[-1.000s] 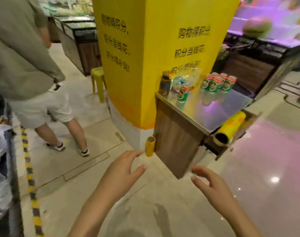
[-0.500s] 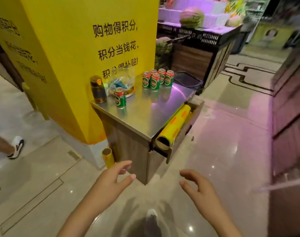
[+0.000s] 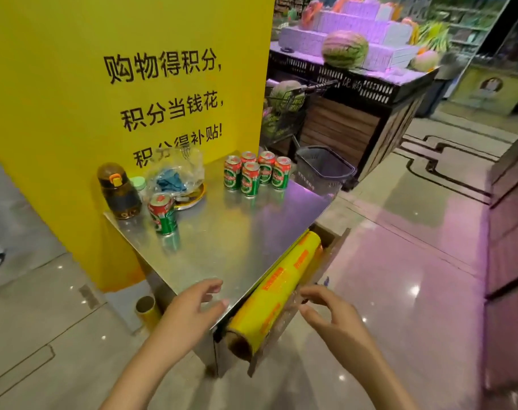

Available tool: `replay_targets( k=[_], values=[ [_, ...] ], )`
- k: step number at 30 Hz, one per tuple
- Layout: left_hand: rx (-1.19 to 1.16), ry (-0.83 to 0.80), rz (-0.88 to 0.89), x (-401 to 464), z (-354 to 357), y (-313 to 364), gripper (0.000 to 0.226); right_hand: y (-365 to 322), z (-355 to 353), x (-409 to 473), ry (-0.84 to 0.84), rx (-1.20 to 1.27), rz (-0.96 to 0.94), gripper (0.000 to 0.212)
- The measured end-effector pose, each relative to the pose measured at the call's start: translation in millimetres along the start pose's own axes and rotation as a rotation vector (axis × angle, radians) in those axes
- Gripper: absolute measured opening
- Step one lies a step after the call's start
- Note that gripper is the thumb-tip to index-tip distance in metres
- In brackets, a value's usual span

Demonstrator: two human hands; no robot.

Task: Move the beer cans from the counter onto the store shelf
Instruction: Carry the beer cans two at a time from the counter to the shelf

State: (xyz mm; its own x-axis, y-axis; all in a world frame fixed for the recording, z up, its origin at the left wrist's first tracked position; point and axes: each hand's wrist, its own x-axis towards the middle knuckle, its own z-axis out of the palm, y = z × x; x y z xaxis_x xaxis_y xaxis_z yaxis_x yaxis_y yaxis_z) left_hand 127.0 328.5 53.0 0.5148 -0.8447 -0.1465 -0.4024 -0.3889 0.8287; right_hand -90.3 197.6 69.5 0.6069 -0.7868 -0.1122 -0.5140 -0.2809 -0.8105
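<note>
Six green-and-red beer cans stood on the steel counter (image 3: 237,232) beside the yellow pillar (image 3: 104,84). Five of them formed a tight cluster of cans (image 3: 256,174) at the counter's far edge, close to its far right corner, while a single can (image 3: 162,213) stood apart near the left edge, just beside a dark bottle (image 3: 118,192) and a crumpled plastic bag (image 3: 178,176) on a plate. A yellow roll of wrap (image 3: 277,294) lay in a holder along the counter's right edge. The left hand (image 3: 189,306) hovered over the near corner of the counter, fingers relaxed and loosely spread, holding nothing. The right hand (image 3: 330,316) hung just right of the roll, fingers loosely bent and likewise holding nothing. Both hands were well apart from every can.
</note>
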Motion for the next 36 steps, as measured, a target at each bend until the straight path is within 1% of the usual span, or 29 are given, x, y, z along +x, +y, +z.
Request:
replay_targets(
  k=[4, 7, 8, 10, 12, 15, 18, 21, 23, 25, 28, 29, 31, 34, 36],
  values=[
    [0.014, 0.024, 0.027, 47.7, 19.0, 24.3, 0.041, 24.2, -18.2, 50.0, -0.057, -0.025, -0.021, 0.017],
    [0.001, 0.058, -0.011, 88.1, 32.3, 27.2, 0.043, 34.2, -21.8, 106.5, -0.145, -0.036, -0.030, 0.020],
    [-0.001, 0.079, -0.038, 103.4, 36.3, 26.0, 0.043, 37.3, -21.0, 131.9, -0.197, -0.035, -0.040, 0.021],
    [-0.006, 0.104, -0.089, 119.5, 37.9, 22.9, 0.042, 37.3, -15.4, 170.0, -0.241, -0.030, -0.042, 0.022],
    [-0.064, 0.180, -0.195, 139.3, 36.8, 15.1, 0.037, 37.8, -10.8, 217.6, -0.284, -0.039, -0.067, 0.023],
    [-0.165, 0.363, -0.368, 166.3, 24.6, 1.6, 0.033, 31.4, -7.2, 291.7, -0.342, -0.030, -0.089, 0.030],
    [-0.212, 0.554, -0.495, 197.2, 7.4, -15.6, 0.038, 29.5, -1.8, 364.0, -0.360, -0.031, -0.093, 0.041],
    [-0.229, 0.688, -0.582, 227.4, -6.2, -30.4, 0.045, 33.9, 8.5, 425.5, -0.325, -0.006, -0.086, 0.054],
    [-0.247, 0.758, -0.636, 245.1, -11.4, -40.7, 0.052, 31.3, 16.5, 453.7, -0.307, 0.029, -0.086, 0.062],
    [-0.235, 0.812, -0.713, 259.4, -15.0, -50.9, 0.066, 27.6, 25.6, 475.4, -0.295, 0.071, -0.094, 0.065],
    [-0.254, 0.888, -0.812, 275.2, -19.4, -64.6, 0.084, 24.0, 39.8, 500.0, -0.301, 0.088, -0.111, 0.058],
    [-0.252, 0.914, -0.824, 279.8, -21.0, -68.4, 0.087, 23.9, 44.5, 506.2, -0.297, 0.093, -0.115, 0.057],
    [-0.260, 0.983, -0.785, 288.9, -24.8, -73.9, 0.089, 24.6, 53.7, 514.0, -0.270, 0.110, -0.106, 0.060],
    [-0.257, 1.078, -0.685, 300.2, -27.8, -73.3, 0.075, 25.2, 61.3, 518.1, -0.198, 0.119, -0.079, 0.067],
    [-0.271, 1.118, -0.612, 305.9, -27.2, -75.5, 0.072, 29.6, 64.5, 521.8, -0.176, 0.114, -0.079, 0.069]
  ],
)
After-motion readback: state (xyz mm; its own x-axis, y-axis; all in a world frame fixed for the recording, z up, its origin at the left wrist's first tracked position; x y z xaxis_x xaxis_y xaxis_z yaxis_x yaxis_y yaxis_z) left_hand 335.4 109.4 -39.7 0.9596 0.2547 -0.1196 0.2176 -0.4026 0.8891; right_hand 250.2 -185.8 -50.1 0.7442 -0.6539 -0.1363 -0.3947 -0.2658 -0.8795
